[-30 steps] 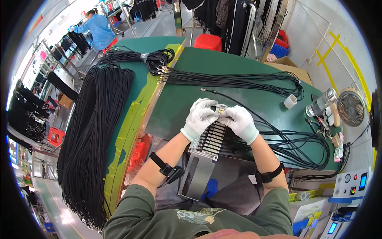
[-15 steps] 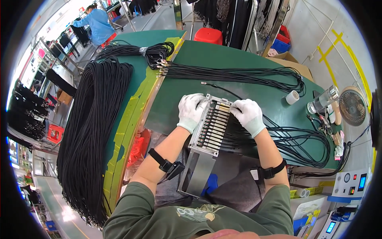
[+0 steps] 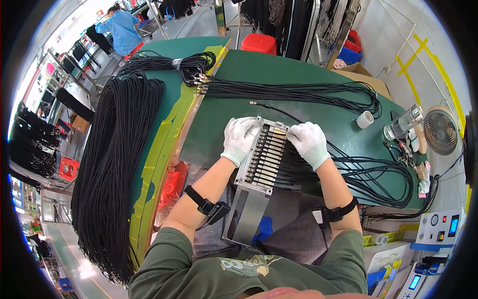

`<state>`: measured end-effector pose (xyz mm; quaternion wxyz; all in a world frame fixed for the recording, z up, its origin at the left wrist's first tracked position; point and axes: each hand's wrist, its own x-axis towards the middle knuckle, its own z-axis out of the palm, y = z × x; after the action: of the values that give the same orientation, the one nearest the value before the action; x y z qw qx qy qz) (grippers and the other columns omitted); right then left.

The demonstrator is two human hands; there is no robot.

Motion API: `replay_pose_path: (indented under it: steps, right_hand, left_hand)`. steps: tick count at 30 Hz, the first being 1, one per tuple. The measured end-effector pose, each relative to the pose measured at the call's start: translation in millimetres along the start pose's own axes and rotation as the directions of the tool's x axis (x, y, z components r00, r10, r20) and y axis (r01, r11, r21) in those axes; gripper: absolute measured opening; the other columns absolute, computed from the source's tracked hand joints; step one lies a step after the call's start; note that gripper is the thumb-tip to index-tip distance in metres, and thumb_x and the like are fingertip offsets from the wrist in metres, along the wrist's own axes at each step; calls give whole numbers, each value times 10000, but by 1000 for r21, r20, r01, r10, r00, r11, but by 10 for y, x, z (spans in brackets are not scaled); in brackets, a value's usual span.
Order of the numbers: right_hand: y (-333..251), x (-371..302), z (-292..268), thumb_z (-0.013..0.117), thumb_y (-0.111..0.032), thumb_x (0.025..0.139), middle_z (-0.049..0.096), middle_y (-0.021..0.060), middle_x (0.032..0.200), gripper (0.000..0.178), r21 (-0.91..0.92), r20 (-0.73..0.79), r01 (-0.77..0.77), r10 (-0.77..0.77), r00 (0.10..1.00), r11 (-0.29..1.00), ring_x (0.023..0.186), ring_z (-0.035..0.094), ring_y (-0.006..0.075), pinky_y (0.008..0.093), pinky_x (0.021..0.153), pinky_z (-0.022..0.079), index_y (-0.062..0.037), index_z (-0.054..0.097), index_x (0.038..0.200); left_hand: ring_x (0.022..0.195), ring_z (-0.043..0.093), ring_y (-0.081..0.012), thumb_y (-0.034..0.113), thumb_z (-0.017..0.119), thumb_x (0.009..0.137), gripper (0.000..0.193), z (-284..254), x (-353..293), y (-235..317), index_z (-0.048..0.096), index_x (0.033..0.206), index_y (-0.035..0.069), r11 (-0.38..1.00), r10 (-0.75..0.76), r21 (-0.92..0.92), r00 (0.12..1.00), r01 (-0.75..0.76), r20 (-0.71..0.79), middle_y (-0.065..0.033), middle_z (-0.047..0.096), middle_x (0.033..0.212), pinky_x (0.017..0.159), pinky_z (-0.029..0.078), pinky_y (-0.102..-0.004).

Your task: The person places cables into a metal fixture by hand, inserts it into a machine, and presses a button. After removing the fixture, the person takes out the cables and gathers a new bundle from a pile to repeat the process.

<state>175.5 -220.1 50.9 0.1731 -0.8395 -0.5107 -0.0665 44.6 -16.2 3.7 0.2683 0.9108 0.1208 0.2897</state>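
A long metal fixture [image 3: 253,180] lies aslant over the green table's near edge, with a row of slots holding pale cable connectors [image 3: 269,163]. My left hand [image 3: 240,138], in a white glove, has its fingers bent round the upper left edge of the fixture. At the fixture's upper right, the gloved fingers of my right hand [image 3: 307,143] are pinched together on a black cable end by the top slots, largely covered by the fingertips. Black cables [image 3: 371,172] run off to the right from the slots. One loose cable tip [image 3: 253,102] lies just beyond the fixture.
A bundle of black cables [image 3: 289,92] stretches across the far table. A thick cable hank [image 3: 119,164] hangs at left over a yellow-taped edge [image 3: 159,164]. To the right stand a white roll [image 3: 365,119], a glass bottle [image 3: 402,125] and a fan [image 3: 441,129].
Both hands and the fixture stay nearly in place. The whole view has shifted slightly, and the fingers of my right hand have moved only a little.
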Motion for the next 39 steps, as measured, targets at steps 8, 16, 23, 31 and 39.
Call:
replay_pose_path:
  steps: [8,16,23,31,39]
  right_hand:
    - [230,128,155,718,-300,845,697,75,1008,254,-41,-328,-61,44,944,997,955,618,310,440,815,485,-138,692,1038]
    - [402,138,131,679,-193,861,676,77,912,121,-76,-102,-201,193,976,977,952,631,303,426,848,503,-119,699,954]
    - [494,-83,-202,654,-71,839,666,136,939,109,387,-84,77,-48,995,919,924,626,335,406,841,497,-30,669,939]
    - [-198,65,-187,697,-186,860,679,144,1120,310,329,-233,203,-129,964,922,1132,585,337,431,977,450,-20,697,1122]
    - [-198,19,-221,707,-151,854,675,148,883,173,503,-6,-62,76,997,862,843,643,312,371,780,509,-22,720,968]
  left_hand:
    - [1395,365,-441,498,684,846,359,-31,-23,304,740,1180,378,949,128,245,953,-198,274,-213,410,1528,1177,185,-635]
    - [1339,444,-389,419,728,809,293,27,-1,172,765,1079,309,976,151,126,972,-175,181,-196,495,1454,1131,274,-625]
    - [1030,646,-324,232,688,888,246,42,14,-29,719,1058,55,989,-79,-140,956,40,-283,-132,709,1064,949,496,-422]
    - [1150,586,-326,168,724,866,99,0,63,118,698,904,81,876,262,-355,940,-327,-220,-107,681,1173,1004,454,-454]
    - [1099,614,-333,192,730,834,141,-26,67,113,711,898,68,898,230,-348,961,-271,-155,-124,700,1121,982,456,-466]
